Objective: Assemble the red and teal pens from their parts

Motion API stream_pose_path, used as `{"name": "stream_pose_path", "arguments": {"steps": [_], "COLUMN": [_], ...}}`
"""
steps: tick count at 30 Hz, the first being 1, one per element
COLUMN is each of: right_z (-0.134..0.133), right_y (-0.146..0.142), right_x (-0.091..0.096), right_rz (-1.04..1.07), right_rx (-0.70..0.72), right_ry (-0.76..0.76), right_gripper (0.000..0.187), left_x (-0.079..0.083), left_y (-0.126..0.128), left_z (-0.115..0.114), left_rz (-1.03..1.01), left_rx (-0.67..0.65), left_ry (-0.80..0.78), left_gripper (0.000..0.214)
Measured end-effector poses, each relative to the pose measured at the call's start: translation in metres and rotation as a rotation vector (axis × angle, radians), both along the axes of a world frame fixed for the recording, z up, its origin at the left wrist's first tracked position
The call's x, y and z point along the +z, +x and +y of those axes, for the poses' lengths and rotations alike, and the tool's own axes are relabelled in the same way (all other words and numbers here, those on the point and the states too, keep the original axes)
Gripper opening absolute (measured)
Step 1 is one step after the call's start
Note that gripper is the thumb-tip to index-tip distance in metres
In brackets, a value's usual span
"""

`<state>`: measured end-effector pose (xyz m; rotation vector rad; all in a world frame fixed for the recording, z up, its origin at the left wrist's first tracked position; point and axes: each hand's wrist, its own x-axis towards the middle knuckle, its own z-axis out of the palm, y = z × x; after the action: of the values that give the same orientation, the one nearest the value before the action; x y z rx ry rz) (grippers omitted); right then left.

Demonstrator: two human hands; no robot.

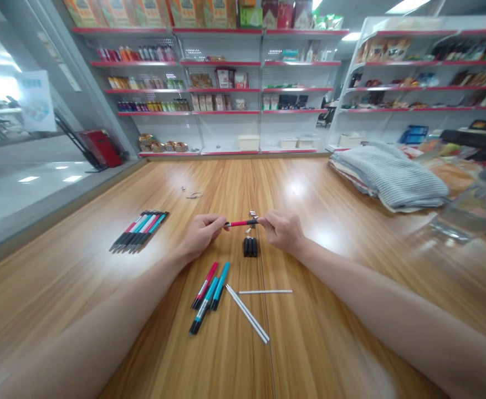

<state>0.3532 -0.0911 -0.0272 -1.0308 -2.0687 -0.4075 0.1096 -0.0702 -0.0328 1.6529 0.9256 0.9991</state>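
Observation:
A red and black pen (239, 224) is stretched level between my two hands. My left hand (203, 233) pinches its left end, and my right hand (283, 228) grips the black end. Just below it on the table stand several short black pen grips (250, 247), side by side. Small silver parts (252, 214) lie behind the pen, partly hidden by it. Nearer me are a red pen barrel (206, 284) and blue pen barrels (221, 285). To their right rest thin white refills (247, 313), with one white refill (265, 291) lying crosswise.
A row of assembled pens (140, 231) lies at the left of the wooden table (330, 343). Folded striped cloths (392, 174) and a clear container (471, 205) occupy the right side. A wire-like bit (194, 195) sits farther back. Stocked shelves (226, 90) stand beyond the table.

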Motion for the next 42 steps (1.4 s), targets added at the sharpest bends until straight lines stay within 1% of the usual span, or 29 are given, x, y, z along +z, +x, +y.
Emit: {"name": "stream_pose_path", "arguments": {"steps": [2, 4, 8, 13, 17, 21, 26, 29, 31, 33, 34, 36, 38, 39, 42], "right_z": [0.002, 0.005, 0.008, 0.003, -0.001, 0.001, 0.004, 0.003, 0.003, 0.004, 0.004, 0.005, 0.005, 0.005, 0.006], "right_y": [-0.003, -0.005, -0.006, -0.001, 0.005, 0.008, 0.004, 0.003, 0.003, 0.003, 0.002, 0.002, 0.002, 0.003, 0.002], "right_x": [-0.002, -0.004, -0.003, -0.001, 0.002, 0.003, 0.005, 0.006, 0.006, 0.006, 0.006, 0.005, 0.005, 0.005, 0.005], "right_rz": [-0.009, -0.007, 0.008, 0.035, 0.05, 0.077, 0.111, 0.161, 0.257, 0.379, 0.432, 0.493, 0.508, 0.507, 0.498], "right_rx": [-0.004, -0.022, -0.034, 0.002, -0.011, -0.023, -0.016, 0.019, 0.053, 0.118, 0.158, 0.221, 0.232, 0.223, 0.198], "right_ry": [-0.014, -0.033, -0.055, -0.033, -0.041, -0.054, -0.06, -0.108, -0.173, -0.257, -0.297, -0.36, -0.395, -0.406, -0.433], "right_gripper": [0.035, 0.036, 0.035, 0.036, 0.036, 0.036, 0.037, 0.037, 0.032, 0.024, 0.021, 0.02, 0.02, 0.02, 0.019], "left_x": [-0.001, -0.001, -0.001, -0.001, 0.002, 0.004, 0.006, 0.008, 0.009, 0.011, 0.011, 0.01, 0.009, 0.008, 0.004], "left_y": [-0.002, -0.003, -0.002, 0.001, 0.008, 0.014, 0.013, 0.012, 0.013, 0.015, 0.016, 0.018, 0.018, 0.018, 0.017], "left_z": [0.004, 0.006, 0.006, 0.004, 0.001, 0.003, 0.005, 0.001, -0.002, -0.004, -0.004, -0.002, 0.002, 0.004, 0.009], "left_rz": [-0.064, -0.091, -0.072, -0.095, -0.032, 0.066, 0.185, 0.313, 0.379, 0.368, 0.32, 0.153, 0.007, -0.027, -0.007], "left_rx": [-0.009, 0.012, 0.027, -0.025, -0.035, 0.007, 0.086, 0.095, 0.076, 0.062, 0.059, 0.07, 0.093, 0.099, 0.101], "left_ry": [-0.038, -0.039, -0.023, -0.044, -0.014, 0.091, 0.296, 0.417, 0.479, 0.449, 0.397, 0.271, 0.191, 0.168, 0.143], "left_gripper": [0.034, 0.033, 0.031, 0.03, 0.03, 0.028, 0.018, 0.017, 0.017, 0.015, 0.014, 0.012, 0.01, 0.011, 0.015]}}
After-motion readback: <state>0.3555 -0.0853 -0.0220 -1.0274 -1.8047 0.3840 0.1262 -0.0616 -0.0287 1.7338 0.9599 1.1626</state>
